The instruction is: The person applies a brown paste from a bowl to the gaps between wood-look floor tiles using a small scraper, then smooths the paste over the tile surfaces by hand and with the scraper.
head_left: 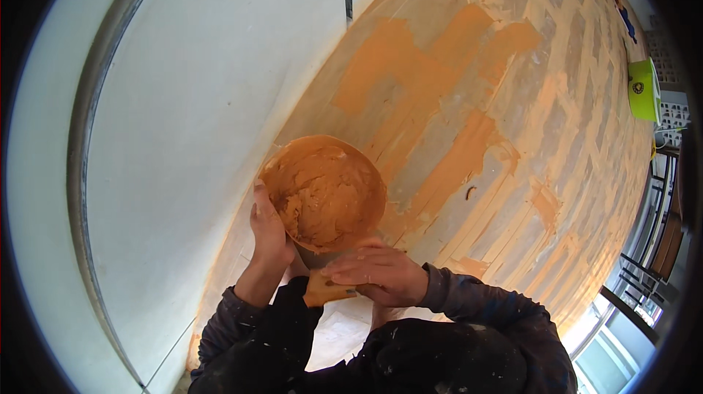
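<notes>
The round orange bowl (376, 189) is in front of the person, near the white wall (183, 94), with a lot of thick orange paste (329, 203) in it. The left hand (269, 231) is partly curled and has hold of the bowl's left side. The right hand (377, 273) is closed around a flat yellow-orange tool (326, 291), just below the bowl's near edge.

The bowl could tip or slide, because only one hand seems to hold it and the paste looks heavy. Fingers with paste on them could be slippery, so the tool might slip too. If the tool bumps the rim hard, a blob could drop on the floor (322, 127) or on the dark trousers (447, 357). The bowl could also rub the wall and leave an orange mark. A knee or shoe could smear the orange patches (439, 64), if they are wet; nobody can tell that from here.

Some parts are hard to see. The bowl's bottom is hidden, so it is not clear whether it touches the floor. Some left fingers are out of sight behind the bowl. The right hand covers part of the tool. Far off, the green bucket (644, 91) looks bent, and its inside does not show.
</notes>
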Demonstrator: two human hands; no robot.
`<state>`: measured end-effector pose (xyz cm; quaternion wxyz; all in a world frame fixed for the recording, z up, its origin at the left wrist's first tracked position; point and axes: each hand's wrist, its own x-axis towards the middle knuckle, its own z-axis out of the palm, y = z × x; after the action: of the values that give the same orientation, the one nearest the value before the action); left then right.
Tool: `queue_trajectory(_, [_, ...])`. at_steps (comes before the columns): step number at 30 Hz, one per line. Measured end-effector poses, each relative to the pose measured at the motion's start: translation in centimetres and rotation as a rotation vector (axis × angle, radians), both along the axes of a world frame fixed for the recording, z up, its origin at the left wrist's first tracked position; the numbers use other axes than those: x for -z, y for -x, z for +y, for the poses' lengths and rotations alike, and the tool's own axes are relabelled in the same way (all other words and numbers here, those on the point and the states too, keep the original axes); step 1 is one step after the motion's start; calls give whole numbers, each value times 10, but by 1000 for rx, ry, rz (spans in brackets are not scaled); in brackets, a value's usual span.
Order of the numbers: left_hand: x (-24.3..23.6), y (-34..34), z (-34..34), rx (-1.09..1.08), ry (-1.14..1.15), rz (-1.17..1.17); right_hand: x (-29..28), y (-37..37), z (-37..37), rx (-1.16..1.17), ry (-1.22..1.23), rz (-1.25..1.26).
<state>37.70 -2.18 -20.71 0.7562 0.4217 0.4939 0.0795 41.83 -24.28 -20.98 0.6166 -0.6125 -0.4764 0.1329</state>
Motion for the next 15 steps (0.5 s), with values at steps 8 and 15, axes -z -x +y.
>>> queue_trajectory(8, [0, 61, 40, 180, -315, -33, 77, -188, -32, 782, 473, -302])
queue_trajectory(15, [-21, 79, 40, 173, -346, -41, 150, -69, 18, 532, 572, -661])
